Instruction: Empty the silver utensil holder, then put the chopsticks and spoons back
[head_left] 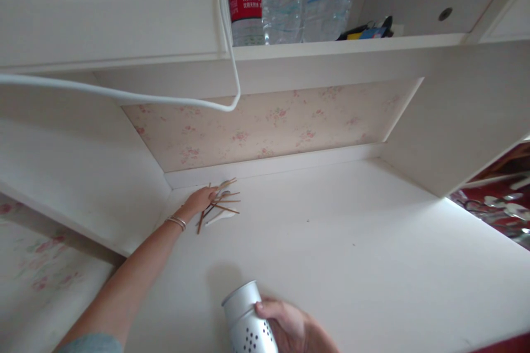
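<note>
At the back left of the white surface, my left hand (203, 198) is over a loose pile of wooden chopsticks (227, 207), its fingers curled in on some of them. How many it grips is hidden. A white spoon (223, 215) lies on the near side of the pile, and another spoon (226, 183) shows beyond the fingers. Close to me, my right hand (285, 320) is wrapped round a silver perforated utensil holder (249, 320). The holder is tilted, with its rim pointing up and left; its lower end is cut off by the frame.
A white cable (165, 100) hangs across the upper left. Overhead, a shelf (351, 47) holds several plastic water bottles (284, 0). White side panels (451, 116) and a flowered back wall (265, 127) enclose the white surface (323, 253). Red patterned material (497, 204) shows at the right edge.
</note>
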{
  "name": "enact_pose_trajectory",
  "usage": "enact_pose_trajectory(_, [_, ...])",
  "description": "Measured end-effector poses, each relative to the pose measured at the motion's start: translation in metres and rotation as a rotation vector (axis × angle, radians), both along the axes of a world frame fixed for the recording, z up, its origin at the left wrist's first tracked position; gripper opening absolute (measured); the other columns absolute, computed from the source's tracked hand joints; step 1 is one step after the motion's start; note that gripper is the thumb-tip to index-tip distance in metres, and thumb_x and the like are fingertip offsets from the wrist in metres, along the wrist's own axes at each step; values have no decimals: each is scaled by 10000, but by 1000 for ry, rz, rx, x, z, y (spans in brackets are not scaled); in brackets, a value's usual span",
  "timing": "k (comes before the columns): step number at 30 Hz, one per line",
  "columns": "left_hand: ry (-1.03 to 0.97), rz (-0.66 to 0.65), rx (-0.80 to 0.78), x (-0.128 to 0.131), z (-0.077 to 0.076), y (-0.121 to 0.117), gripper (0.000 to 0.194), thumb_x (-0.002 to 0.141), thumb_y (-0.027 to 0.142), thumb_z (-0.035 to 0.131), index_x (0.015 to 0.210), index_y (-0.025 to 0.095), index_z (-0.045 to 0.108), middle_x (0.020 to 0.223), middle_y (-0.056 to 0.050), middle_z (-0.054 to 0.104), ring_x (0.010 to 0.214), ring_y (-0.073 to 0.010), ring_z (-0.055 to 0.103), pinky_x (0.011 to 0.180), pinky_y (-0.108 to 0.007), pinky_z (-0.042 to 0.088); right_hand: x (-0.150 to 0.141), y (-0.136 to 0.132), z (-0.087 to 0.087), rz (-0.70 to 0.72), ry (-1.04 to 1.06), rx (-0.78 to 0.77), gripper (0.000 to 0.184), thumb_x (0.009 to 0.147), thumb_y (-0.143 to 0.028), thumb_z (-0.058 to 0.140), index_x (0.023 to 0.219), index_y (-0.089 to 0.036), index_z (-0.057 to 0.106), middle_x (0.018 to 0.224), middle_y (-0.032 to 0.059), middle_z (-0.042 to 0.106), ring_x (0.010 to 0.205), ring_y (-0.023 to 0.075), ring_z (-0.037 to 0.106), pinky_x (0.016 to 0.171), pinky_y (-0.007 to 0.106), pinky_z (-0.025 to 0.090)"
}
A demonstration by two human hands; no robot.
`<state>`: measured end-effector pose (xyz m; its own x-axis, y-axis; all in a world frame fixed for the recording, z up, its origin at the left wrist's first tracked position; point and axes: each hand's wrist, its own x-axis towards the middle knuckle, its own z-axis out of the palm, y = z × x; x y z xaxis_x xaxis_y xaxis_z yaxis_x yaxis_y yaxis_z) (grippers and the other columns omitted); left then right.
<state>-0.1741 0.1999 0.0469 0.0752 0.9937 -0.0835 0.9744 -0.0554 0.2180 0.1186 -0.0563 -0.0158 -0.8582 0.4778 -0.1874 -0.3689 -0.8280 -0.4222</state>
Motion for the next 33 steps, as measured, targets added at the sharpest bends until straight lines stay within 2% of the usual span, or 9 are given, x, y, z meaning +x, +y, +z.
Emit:
enact_pose_trajectory(3, [76, 96, 26, 2, -1, 6, 410, 928, 406, 312, 1141, 182, 581, 1055, -144, 687, 953, -260, 646, 779, -315, 457, 0, 0, 1, 8, 9, 5, 533, 715, -369, 683, 1128, -48, 580, 929, 133, 701, 831, 222, 664, 778, 329, 462])
enact_pose_trajectory(6, [133, 169, 28, 2, 0, 9, 452, 927, 412, 284, 1079, 121, 595, 992, -196, 688, 914, -290, 655, 729, -329, 465, 1, 0, 0, 11, 10, 4, 531, 724, -371, 670, 1140, -55, 576, 956, 126, 701, 857, 220, 659, 797, 329, 454])
enact_pose_trajectory(11, [167, 180, 31, 4, -3, 5, 413, 922, 419, 303, 1115, 157, 558, 979, -148, 695, 894, -257, 660, 720, -306, 468, 0, 0, -4, 12, -5, -1, 585, 703, -382, 700, 1154, -35, 562, 1001, 158, 684, 902, 250, 651, 835, 361, 436])
enact_pose_trajectory(17, [184, 198, 45, 1, -9, -3, 325, 905, 314, 375, 1099, 109, 536, 946, -195, 680, 882, -295, 659, 753, -368, 470, 1, 0, -7, 28, -39, -31, 635, 681, -410, 723, 1170, -41, 554, 1003, 161, 682, 920, 265, 649, 852, 374, 432])
enact_pose_trajectory(22, [155, 211, 74, -10, -14, -9, 344, 874, 266, 426, 1172, 109, 498, 1072, -210, 633, 972, -306, 629, 809, -386, 467, 3, 0, 3, -15, -10, 10, 590, 684, -356, 732, 1163, -54, 567, 1034, 165, 676, 969, 274, 637, 918, 416, 402])
enact_pose_trajectory(27, [110, 285, 104, -20, -18, -12, 377, 876, 280, 394, 1214, 146, 495, 1171, -182, 574, 1034, -287, 601, 841, -371, 468, 4, 1, 15, -42, 36, 67, 561, 630, -286, 778, 1113, -62, 599, 1031, 156, 674, 1039, 287, 611, 971, 431, 361])
enact_pose_trajectory(33, [59, 348, 102, -32, -20, -15, 419, 804, 205, 450, 1209, 142, 535, 1197, -176, 557, 1069, -288, 583, 853, -369, 473, 3, -1, 17, -96, 35, 77, 564, 637, -277, 776, 1125, -62, 594, 1015, 152, 674, 1019, 281, 619, 962, 429, 365])
